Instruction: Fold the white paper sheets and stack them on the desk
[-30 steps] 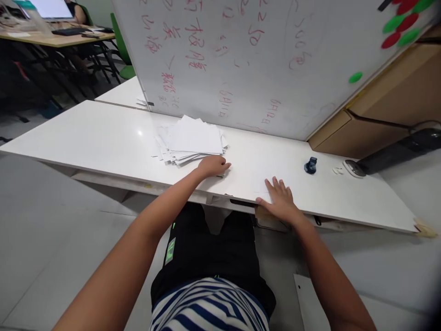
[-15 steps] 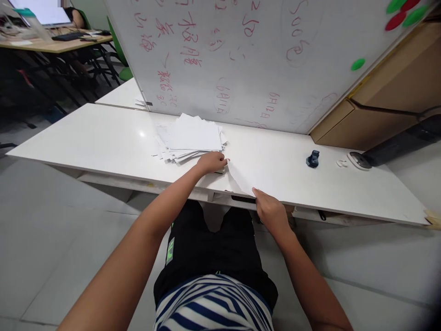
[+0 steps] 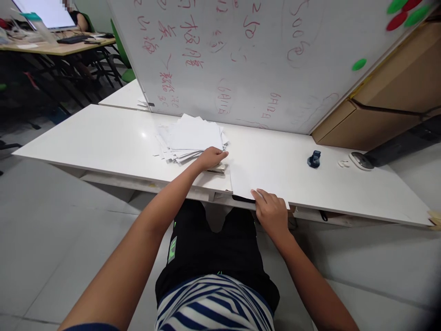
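A white sheet of paper (image 3: 246,177) lies at the table's front edge, one corner sticking out over it. My right hand (image 3: 272,209) grips the sheet's near edge, its fingers on top of the paper. My left hand (image 3: 212,157) is closed beside the stack of papers (image 3: 196,133), left of the sheet and apart from it. What its curled fingers may hold is hidden. Just below that hand a stapler (image 3: 217,170) rests on the table, partly covered by it.
The long white table (image 3: 86,138) runs left to right below a whiteboard (image 3: 255,59) with red writing. At the right are a small dark blue object (image 3: 313,159), a mouse (image 3: 361,161) and cardboard boxes (image 3: 386,87). Another person (image 3: 81,20) sits at a far desk.
My left hand has let go of the sheet's raised corner and moved slightly up. The sheet now lies flatter, and my right hand's fingers have spread over it. More of the stapler shows.
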Demonstrator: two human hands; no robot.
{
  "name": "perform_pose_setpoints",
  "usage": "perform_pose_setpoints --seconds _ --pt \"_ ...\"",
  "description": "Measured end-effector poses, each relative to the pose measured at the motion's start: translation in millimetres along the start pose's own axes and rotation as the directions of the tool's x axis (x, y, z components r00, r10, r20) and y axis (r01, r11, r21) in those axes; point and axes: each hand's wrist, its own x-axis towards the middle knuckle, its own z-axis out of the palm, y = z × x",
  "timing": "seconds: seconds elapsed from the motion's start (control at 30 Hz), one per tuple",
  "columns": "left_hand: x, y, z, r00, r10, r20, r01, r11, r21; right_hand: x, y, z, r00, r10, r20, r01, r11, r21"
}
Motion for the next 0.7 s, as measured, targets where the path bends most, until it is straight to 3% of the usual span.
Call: perform_pose_setpoints --seconds 0.37,0.7 --pt "0 0 1.3 1.000 0.007 0.006 -0.006 0.998 -0.058 18 -25 6 0.999 -0.018 -0.030 0.019 1.000 0.019" --pt "-2 -2 -2.3 1.000 0.005 -0.003 -0.005 0.984 -0.177 11 -12 5 0.998 0.005 -0.063 -0.002 0.999 0.042"
